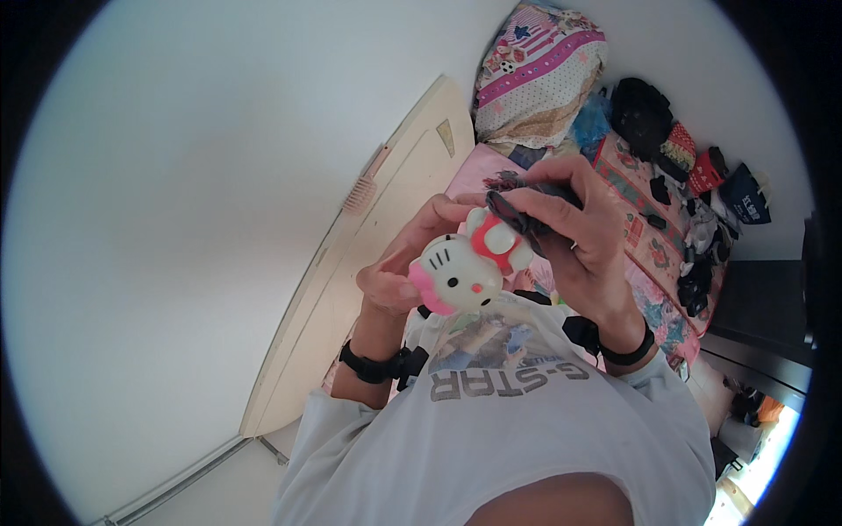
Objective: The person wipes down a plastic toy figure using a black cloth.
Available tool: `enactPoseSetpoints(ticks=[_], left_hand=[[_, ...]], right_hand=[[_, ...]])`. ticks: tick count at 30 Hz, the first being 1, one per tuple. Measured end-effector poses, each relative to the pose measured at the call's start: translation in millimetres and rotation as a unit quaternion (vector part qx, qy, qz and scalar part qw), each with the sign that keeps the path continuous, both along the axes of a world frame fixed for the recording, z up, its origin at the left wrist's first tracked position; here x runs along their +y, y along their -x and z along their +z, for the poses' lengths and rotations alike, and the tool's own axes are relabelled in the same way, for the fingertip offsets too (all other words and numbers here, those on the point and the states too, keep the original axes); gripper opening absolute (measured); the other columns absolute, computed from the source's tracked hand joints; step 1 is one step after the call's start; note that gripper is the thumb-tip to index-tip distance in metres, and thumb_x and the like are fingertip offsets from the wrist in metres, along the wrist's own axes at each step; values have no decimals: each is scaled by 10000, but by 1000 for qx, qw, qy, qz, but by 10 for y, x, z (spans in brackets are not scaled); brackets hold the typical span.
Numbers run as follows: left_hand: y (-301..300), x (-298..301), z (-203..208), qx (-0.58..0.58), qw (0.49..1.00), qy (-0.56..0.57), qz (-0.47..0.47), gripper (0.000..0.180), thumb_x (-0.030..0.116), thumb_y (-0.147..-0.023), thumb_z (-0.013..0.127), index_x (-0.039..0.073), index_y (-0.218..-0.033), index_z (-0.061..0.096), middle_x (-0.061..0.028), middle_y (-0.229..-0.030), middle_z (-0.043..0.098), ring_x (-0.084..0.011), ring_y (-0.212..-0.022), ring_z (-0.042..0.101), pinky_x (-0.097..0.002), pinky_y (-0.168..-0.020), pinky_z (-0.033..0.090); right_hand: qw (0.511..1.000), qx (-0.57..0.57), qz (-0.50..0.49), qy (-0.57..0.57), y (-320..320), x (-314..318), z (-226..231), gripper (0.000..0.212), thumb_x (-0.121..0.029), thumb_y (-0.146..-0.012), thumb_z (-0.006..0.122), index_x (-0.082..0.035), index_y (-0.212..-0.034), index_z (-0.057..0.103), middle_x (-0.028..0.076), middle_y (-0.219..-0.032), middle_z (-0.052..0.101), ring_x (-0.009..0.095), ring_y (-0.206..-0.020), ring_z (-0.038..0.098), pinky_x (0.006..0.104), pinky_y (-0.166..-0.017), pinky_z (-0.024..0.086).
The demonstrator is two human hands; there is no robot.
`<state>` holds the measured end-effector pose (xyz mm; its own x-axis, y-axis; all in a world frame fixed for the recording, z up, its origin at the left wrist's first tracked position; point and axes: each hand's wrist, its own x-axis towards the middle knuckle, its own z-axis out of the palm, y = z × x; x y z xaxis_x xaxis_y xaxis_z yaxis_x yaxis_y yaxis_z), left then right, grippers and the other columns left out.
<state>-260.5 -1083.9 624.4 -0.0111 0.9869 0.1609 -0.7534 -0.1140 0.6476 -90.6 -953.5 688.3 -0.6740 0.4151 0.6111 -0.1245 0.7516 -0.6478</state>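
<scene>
A white cat figurine [465, 273] with a pink bow and a red outfit is held tilted in front of my chest. My left hand [405, 248] is closed around it, with the thumb at the bow and fingers behind the head and body. My right hand [589, 230] pinches a dark, crumpled cloth [509, 215] at the figurine's lower body. The cloth touches or nearly touches its red outfit. Parts of the cloth are hidden behind my right fingers. Both wrists wear black straps.
A pale headboard [351, 228] leans along the left wall, with a pink comb [361, 191] on its edge. At the back stands a large patterned bundle [544, 88]. A black backpack [641, 117] and several bags lie on the bed at right, near a dark cabinet [759, 302].
</scene>
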Motion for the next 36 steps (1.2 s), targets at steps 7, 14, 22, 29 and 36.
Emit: enactPoseSetpoints(ticks=[7, 14, 22, 29, 36], left_hand=[[33, 69, -74, -200, 973, -108, -38, 627, 330, -602, 705, 51, -1111, 465, -220, -1184, 566, -429, -1067, 615, -609, -917, 546], [162, 68, -185, -138, 984, -95, -61, 729, 378, -626, 760, 64, -1195, 430, -255, -1229, 568, -453, -1139, 608, -559, -921, 550], [36, 96, -126, -135, 990, -41, 3, 715, 393, -791, 741, 35, -1303, 394, -265, -1281, 550, -438, -1204, 583, -513, -1013, 512], [29, 160, -34, -43, 997, 5, 59, 1061, 455, -748, 771, 55, -1553, 208, -244, -1460, 416, -435, -1263, 527, -536, -1026, 494], [83, 199, -2, 24, 998, -3, 56, 932, 281, -788, 717, -50, -1520, 244, -200, -1476, 423, -319, -1368, 456, -429, -1135, 388]], right_hand=[[996, -17, -49, 71, -39, -20, 21, 479, 216, -728, 553, -57, -1078, 732, 118, -1079, 572, 231, -899, 646, 298, -735, 541], [1000, -2, 14, -6, -23, 25, 21, 474, 196, -746, 558, -54, -1115, 721, 128, -1087, 577, 265, -897, 651, 315, -765, 549], [987, 47, -115, 101, -35, 94, 61, 463, 178, -733, 570, -20, -1139, 672, 115, -1081, 608, 236, -949, 639, 283, -821, 510], [994, -49, -91, -22, 12, -20, 194, 435, 157, -737, 610, -59, -1102, 703, 113, -1043, 586, 257, -878, 646, 333, -715, 532], [982, -124, -105, -95, 115, -77, 136, 442, 111, -696, 639, -73, -1094, 699, 127, -1011, 560, 326, -917, 602, 406, -717, 525]])
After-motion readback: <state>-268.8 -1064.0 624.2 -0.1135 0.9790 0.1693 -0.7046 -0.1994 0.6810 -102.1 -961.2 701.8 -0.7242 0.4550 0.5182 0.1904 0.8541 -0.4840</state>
